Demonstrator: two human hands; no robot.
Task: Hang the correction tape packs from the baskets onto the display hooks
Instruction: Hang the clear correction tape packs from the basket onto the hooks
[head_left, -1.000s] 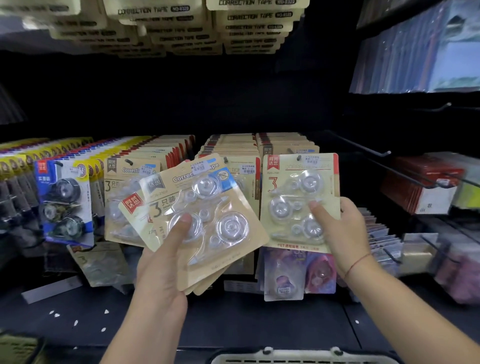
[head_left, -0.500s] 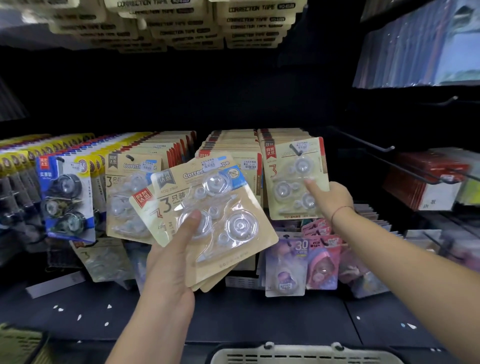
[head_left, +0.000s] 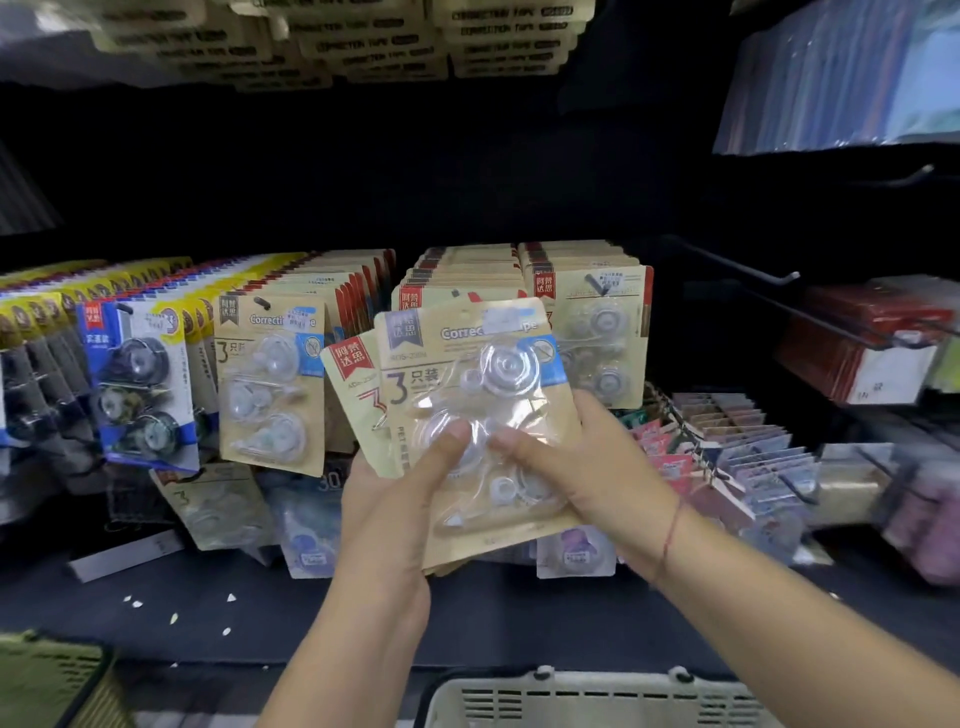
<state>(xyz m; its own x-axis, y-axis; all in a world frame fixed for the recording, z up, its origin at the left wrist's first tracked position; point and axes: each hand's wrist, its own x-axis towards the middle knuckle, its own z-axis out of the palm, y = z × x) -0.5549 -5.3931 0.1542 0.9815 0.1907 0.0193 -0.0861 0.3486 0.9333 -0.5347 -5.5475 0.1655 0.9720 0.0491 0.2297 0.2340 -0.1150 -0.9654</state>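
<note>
Gripped a fanned stack of correction tape packs (head_left: 470, 364) in both hands, in front of the display and above the dark shelf (head_left: 270, 618). Supported the stack from below and behind with the left hand (head_left: 387, 506), thumb pressed on the clear blister of the front pack. Pinched the right side of the same front pack with the right hand (head_left: 592, 467), thumb on the blister just beside the left thumb, other fingers hidden behind the card. Held the stack near upright and slightly tilted, with a red-labelled pack offset to the left behind the front one. Observed matching kraft-card packs filling the display hooks (head_left: 594, 284) directly behind: a left row (head_left: 272, 384) beside the stack and a right row (head_left: 602, 338) partly covered by it. Observed blue-and-yellow tape packs (head_left: 140, 384) farther left, a bare hook (head_left: 737, 260) to the right, a white basket (head_left: 587, 699) at the lower edge and a green basket (head_left: 44, 680) at lower left.
</note>
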